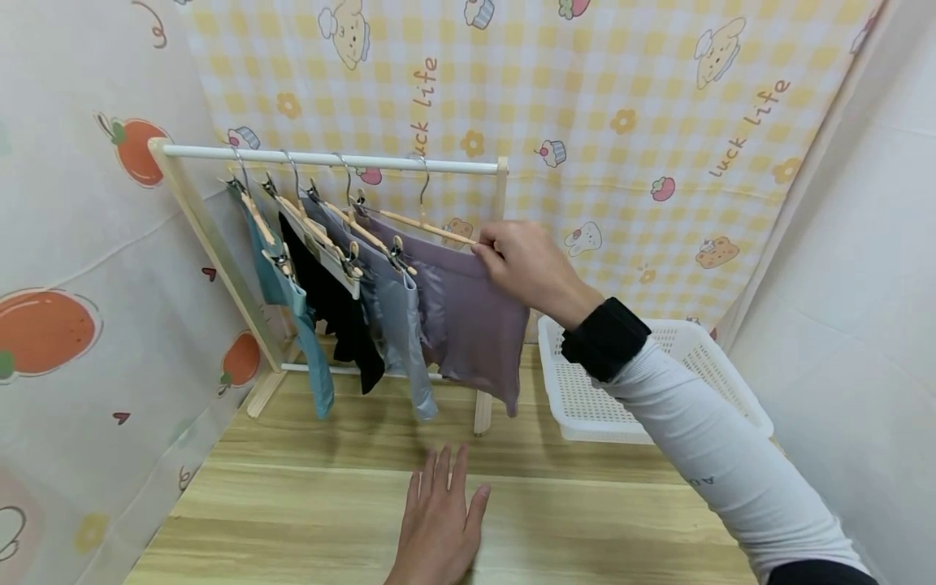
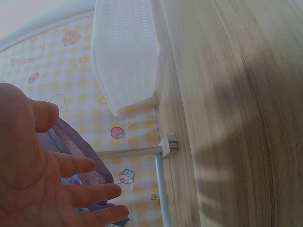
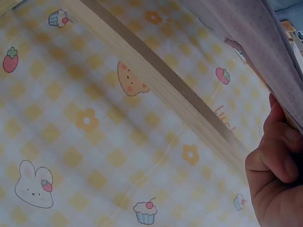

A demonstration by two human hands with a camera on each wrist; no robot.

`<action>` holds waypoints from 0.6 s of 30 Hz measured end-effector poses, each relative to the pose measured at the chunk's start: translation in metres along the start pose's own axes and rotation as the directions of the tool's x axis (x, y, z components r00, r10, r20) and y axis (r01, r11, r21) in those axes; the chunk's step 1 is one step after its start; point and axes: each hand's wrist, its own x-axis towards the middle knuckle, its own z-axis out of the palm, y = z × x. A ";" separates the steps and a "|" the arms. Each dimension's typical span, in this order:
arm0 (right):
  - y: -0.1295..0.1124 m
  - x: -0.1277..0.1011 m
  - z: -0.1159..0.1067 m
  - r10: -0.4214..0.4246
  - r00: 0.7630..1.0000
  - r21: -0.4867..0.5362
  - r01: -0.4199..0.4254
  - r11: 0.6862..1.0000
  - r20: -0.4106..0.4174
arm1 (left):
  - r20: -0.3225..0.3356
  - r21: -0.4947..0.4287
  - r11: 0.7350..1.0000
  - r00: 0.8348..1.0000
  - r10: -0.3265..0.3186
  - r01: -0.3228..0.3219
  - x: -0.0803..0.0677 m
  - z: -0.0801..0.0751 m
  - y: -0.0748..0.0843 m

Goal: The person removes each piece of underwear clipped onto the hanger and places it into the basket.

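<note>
A small rack with a white rail (image 1: 329, 159) and wooden posts carries several clip hangers with garments: teal (image 1: 307, 325), black (image 1: 336, 313), silver-grey (image 1: 398, 325) and mauve (image 1: 468, 321). My right hand (image 1: 488, 252) pinches the near end of the wooden hanger (image 1: 427, 229) that bears the mauve garment. In the right wrist view the curled fingers (image 3: 277, 161) sit against the mauve cloth (image 3: 255, 38), beside the rack's post (image 3: 156, 90). My left hand (image 1: 439, 516) lies flat on the wooden table (image 1: 600, 504), fingers straight; in the left wrist view the left hand (image 2: 71, 184) holds nothing.
A white perforated basket (image 1: 661, 382) stands on the table at the right, behind my right forearm, and also shows as the basket (image 2: 125, 52) in the left wrist view. Patterned cloth walls close in at the left, back and right. The rack's foot (image 2: 169, 144) rests on the table.
</note>
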 end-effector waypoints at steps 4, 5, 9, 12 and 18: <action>0.003 -0.005 -0.007 -0.015 0.999 0.004 0.016 1.000 -0.035 | -0.006 0.001 1.000 1.000 0.002 -0.002 0.000 0.001 0.000; 0.003 -0.007 -0.010 -0.018 0.999 0.009 0.018 1.000 -0.044 | -0.008 0.002 1.000 1.000 0.003 -0.003 0.000 0.001 0.000; 0.007 -0.017 -0.019 -0.019 0.997 0.024 0.021 1.000 -0.077 | -0.013 0.003 1.000 1.000 0.004 -0.004 -0.001 0.001 0.001; 0.011 -0.028 -0.022 -0.017 0.995 0.037 0.021 0.999 -0.094 | -0.020 0.001 1.000 1.000 0.004 -0.004 -0.001 0.001 0.002; 0.022 -0.058 -0.023 0.002 0.995 0.043 0.002 0.999 -0.095 | -0.011 -0.012 1.000 1.000 0.001 -0.001 -0.001 0.000 0.003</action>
